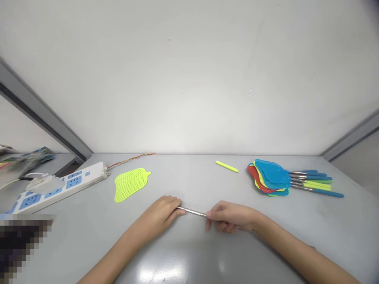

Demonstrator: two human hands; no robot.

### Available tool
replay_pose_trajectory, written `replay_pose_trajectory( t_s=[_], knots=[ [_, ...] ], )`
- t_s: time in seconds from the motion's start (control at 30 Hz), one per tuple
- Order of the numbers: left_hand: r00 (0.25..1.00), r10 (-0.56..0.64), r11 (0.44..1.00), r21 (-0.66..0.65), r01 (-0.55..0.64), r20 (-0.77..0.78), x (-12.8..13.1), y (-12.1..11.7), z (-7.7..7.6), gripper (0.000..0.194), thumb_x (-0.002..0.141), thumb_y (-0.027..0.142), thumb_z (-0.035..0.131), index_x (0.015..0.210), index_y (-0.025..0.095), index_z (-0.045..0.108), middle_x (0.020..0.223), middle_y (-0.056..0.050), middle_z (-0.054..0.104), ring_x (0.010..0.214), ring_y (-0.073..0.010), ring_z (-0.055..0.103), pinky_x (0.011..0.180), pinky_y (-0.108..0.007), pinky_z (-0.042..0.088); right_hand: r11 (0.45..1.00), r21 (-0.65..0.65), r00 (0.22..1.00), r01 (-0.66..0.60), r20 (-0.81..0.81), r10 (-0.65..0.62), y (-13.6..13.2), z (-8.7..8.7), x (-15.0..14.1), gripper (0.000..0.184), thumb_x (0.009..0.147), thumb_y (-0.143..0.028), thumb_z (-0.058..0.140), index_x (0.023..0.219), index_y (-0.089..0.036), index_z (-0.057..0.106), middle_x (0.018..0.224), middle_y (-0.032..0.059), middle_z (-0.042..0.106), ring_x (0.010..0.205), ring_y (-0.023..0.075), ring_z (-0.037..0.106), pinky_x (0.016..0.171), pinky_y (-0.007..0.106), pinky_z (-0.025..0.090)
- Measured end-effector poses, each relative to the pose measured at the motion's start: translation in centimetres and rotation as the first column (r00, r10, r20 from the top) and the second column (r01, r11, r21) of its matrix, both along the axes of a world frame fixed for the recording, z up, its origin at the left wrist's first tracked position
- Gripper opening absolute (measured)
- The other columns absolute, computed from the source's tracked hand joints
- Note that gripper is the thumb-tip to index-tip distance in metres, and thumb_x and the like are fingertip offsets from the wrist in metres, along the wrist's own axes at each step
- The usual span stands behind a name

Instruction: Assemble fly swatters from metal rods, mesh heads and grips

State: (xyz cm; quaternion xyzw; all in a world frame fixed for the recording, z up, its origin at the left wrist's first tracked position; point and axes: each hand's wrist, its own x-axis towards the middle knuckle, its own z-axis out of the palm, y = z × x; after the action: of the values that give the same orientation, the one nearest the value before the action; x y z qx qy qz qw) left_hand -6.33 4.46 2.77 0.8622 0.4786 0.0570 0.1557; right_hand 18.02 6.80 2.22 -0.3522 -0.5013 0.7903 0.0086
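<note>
A thin silver metal rod [194, 212] spans the gap between my two hands, low over the grey tabletop. My left hand [164, 213] is closed around its left end. The thumb and fingers of my right hand [226, 217] pinch its right end. Beyond my left hand lies a yellow-green perforated fly swatter head [132, 184] with a short neck and no rod in it. Farther back, past my right hand, a yellow-green handle sleeve [226, 166] rests on the table.
On the right is a pile of fly swatters [272, 177] in blue, red and yellow-green, handles pointing right. A white power strip [59, 189] with a plugged-in adapter runs along the left. Red and yellow wires [132, 158] trail from it toward the back wall [189, 98].
</note>
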Motion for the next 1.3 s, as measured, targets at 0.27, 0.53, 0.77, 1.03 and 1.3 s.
replay_pose_trajectory(
  t_s=[0.27,0.53,0.77,1.03,1.3],
  knots=[
    [0.998,0.014,0.999,0.053,-0.011,-0.057,0.5,-0.1,-1.0,0.036,0.090,0.040,0.025,0.070,0.018,0.045,0.067,-0.001,0.052,0.065,-0.0161,0.047,0.060,-0.028,0.035,1.000,0.004,1.000,-0.018,0.025,0.018,0.2,-0.3,0.1,0.035,0.080,-0.044,0.048,0.078,-0.011,0.059,0.048,-0.0079,0.028,0.037,0.0024,0.019,0.035,0.018,0.011],
    [0.991,-0.029,0.995,0.089,0.041,-0.133,0.8,-0.4,-1.3,0.034,0.091,0.036,0.025,0.071,0.018,0.046,0.069,-0.002,0.055,0.065,-0.0173,0.050,0.062,-0.030,0.036,0.999,0.006,0.998,-0.042,0.052,0.041,0.1,-0.4,0.2,0.034,0.081,-0.043,0.047,0.077,-0.012,0.059,0.046,-0.0083,0.027,0.037,0.0023,0.018,0.034,0.017,0.011],
    [0.976,-0.061,0.991,0.101,0.084,-0.211,1.8,-1.5,-1.4,0.031,0.091,0.026,0.027,0.071,0.017,0.048,0.065,-0.003,0.058,0.059,-0.0179,0.053,0.057,-0.030,0.036,0.992,-0.044,0.989,-0.118,0.089,0.122,0.4,-0.5,0.6,0.032,0.081,-0.041,0.047,0.075,-0.012,0.059,0.046,-0.0083,0.027,0.036,0.0023,0.018,0.034,0.017,0.011],
    [0.970,-0.114,0.986,0.094,0.137,-0.216,2.4,-2.1,-2.1,0.031,0.091,0.026,0.025,0.071,0.018,0.047,0.062,-0.002,0.060,0.051,-0.0166,0.053,0.050,-0.027,0.034,0.981,-0.032,0.969,-0.192,0.154,0.195,0.5,-0.6,1.0,0.028,0.081,-0.037,0.046,0.073,-0.013,0.057,0.047,-0.0076,0.030,0.036,0.0025,0.019,0.033,0.016,0.012],
    [0.969,-0.140,0.983,0.092,0.161,-0.201,3.0,-2.9,-2.2,0.028,0.091,0.024,0.026,0.071,0.018,0.044,0.060,0.000,0.059,0.048,-0.0160,0.052,0.047,-0.027,0.030,0.979,0.049,0.957,-0.197,0.225,0.181,0.1,-0.1,0.6,0.024,0.080,-0.033,0.048,0.073,-0.014,0.059,0.048,-0.0060,0.037,0.037,0.0029,0.025,0.034,0.016,0.018]
  ],
)
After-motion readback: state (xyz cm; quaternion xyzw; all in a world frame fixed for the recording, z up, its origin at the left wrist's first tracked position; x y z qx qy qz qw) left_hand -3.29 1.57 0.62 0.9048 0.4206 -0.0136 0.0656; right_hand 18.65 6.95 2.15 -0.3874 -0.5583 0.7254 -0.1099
